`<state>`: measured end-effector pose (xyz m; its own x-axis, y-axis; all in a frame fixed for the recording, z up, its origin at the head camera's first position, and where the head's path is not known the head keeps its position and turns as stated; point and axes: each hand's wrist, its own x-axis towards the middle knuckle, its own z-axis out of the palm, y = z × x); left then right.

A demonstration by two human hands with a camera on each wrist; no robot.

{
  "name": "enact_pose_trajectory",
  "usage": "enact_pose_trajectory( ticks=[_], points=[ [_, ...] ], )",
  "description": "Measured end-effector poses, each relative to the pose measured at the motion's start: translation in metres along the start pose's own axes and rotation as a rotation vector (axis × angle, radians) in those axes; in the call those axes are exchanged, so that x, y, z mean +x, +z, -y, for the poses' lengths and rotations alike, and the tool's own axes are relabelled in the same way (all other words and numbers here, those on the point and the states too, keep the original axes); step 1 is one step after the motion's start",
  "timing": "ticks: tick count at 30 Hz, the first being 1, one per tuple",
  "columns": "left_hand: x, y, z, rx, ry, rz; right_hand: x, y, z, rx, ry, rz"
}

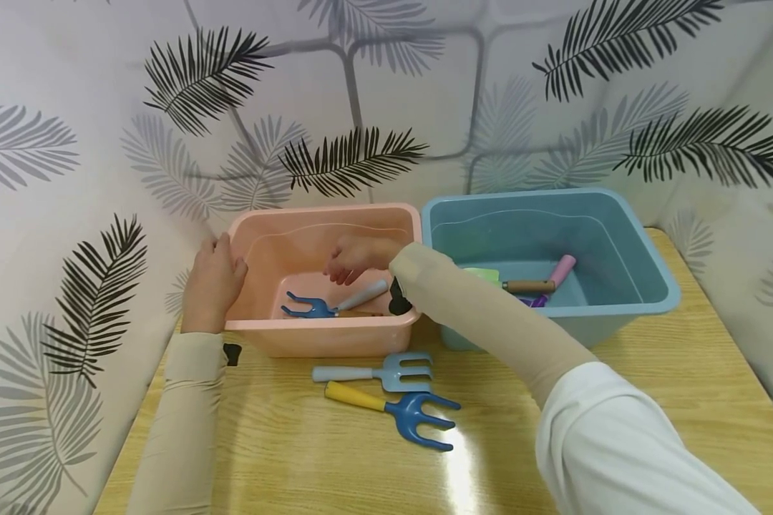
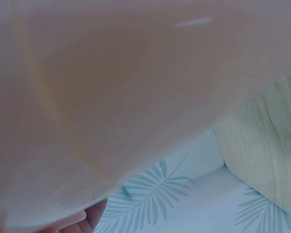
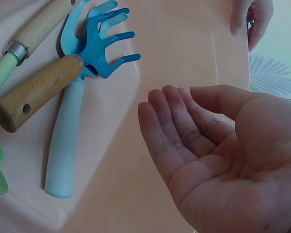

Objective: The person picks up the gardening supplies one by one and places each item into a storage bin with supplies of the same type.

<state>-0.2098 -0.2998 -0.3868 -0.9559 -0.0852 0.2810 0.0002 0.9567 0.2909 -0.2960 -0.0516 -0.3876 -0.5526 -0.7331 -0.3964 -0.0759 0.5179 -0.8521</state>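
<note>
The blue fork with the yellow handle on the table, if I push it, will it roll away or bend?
The blue fork probably won't roll far, since its wide, spread tines should stop it turning over. It looks stiff, with thick, solid-looking tines. The rounded yellow handle might slide or swivel easily on the shiny table.

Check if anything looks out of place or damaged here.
The light blue fork and yellow-handled fork lie loose on the table, which looks slightly odd because other hand tools lie inside the peach bin and blue bin. I see no spill or obvious damage.
</note>
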Motion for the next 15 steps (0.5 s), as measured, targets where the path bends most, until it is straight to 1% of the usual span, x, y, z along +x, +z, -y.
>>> enact_pose_trajectory(
  ticks=[4, 7, 11, 13, 15],
  points=[
    [-0.001, -0.001, 0.001, -0.008, 0.009, -0.001, 0.002, 0.000, 0.002, 0.000, -0.022, -0.049],
    [0.000, -0.001, 0.002, -0.014, 0.013, 0.003, 0.006, -0.002, 0.002, 0.044, -0.041, -0.102],
    [0.001, -0.002, 0.001, -0.018, 0.007, 0.018, 0.008, -0.008, 0.001, 0.119, -0.070, -0.198],
    [0.001, -0.003, 0.000, -0.014, -0.008, 0.033, 0.007, -0.011, 0.003, 0.131, -0.105, -0.235],
    [0.000, -0.004, 0.000, -0.004, -0.020, 0.045, 0.003, -0.013, 0.007, 0.148, -0.154, -0.253]
  ],
)
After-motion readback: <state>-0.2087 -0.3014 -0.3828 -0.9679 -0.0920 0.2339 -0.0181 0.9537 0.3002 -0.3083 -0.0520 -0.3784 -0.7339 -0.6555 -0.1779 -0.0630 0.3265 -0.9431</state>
